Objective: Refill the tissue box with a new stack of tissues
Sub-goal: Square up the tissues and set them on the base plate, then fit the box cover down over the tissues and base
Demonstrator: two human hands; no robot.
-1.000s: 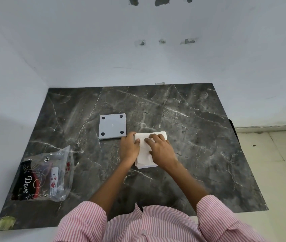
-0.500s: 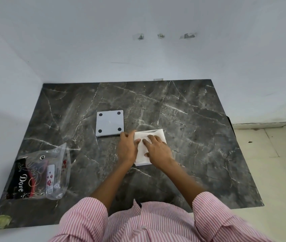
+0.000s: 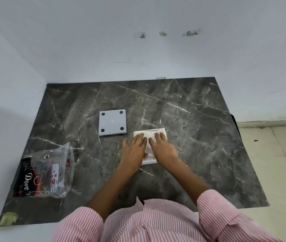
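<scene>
A white stack of tissues (image 3: 149, 133) lies flat near the middle of the dark marble table (image 3: 199, 119). My left hand (image 3: 133, 149) rests on its left part, fingers spread and flat. My right hand (image 3: 163, 147) presses on its right part, fingers flat too. Both hands cover most of the stack; only its far edge and a near strip show. A grey square box piece (image 3: 112, 122) with black round feet at its corners lies just left of the stack, apart from my hands.
A clear plastic wrapper (image 3: 46, 172) with dark "Dove" print lies at the table's left front. White walls close off the back and left. The table's right edge drops to a tiled floor (image 3: 269, 163). A yellowish scrap (image 3: 8, 218) sits at the front left corner.
My left hand has shifted from the stack's left edge onto its top, fingers now spread flat. The stack's far edge shows more. The grey piece has not moved.
</scene>
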